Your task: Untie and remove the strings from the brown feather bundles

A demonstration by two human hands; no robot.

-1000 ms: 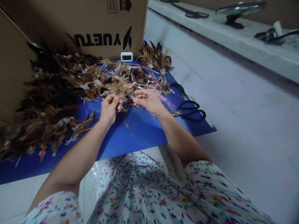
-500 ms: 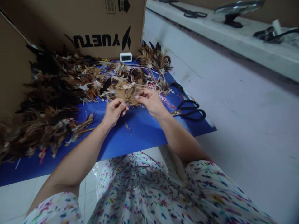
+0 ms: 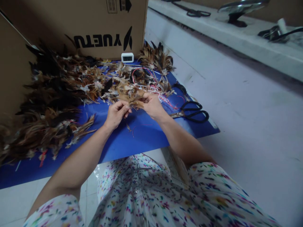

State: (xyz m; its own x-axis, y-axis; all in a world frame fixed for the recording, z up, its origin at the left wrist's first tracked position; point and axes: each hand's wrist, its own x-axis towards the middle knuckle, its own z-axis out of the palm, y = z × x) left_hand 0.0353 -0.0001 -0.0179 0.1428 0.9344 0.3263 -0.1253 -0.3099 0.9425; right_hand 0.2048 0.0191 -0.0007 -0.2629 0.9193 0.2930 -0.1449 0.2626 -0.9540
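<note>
Over the blue tabletop (image 3: pixel 142 135), my left hand (image 3: pixel 117 114) pinches the base of a small bunch of tan feathers (image 3: pixel 129 97). At the right side of that bunch, my right hand (image 3: pixel 151 105) has its thumb and fingers closed on the feathers. The fingertips of both hands are close together, and the feathers partly hide them. Behind the hands spreads a heap of brown and black feathers (image 3: pixel 94 78). Pink and white string (image 3: pixel 163 98) lies just beyond my right hand. Black-handled scissors (image 3: pixel 193 112) rest to the right of my right wrist.
A large cardboard box (image 3: pixel 101 25) stands behind the table. In front of it is a small white digital display (image 3: pixel 127 57). More feathers (image 3: pixel 47 132) cover the left side. A white wall (image 3: pixel 213 78) borders the right, with a ledge (image 3: pixel 227 34) holding another pair of scissors (image 3: pixel 197 13).
My right hand has shifted slightly, and its fingers now lie along the feathers, closer to my left fingertips. My left hand stays almost in place.
</note>
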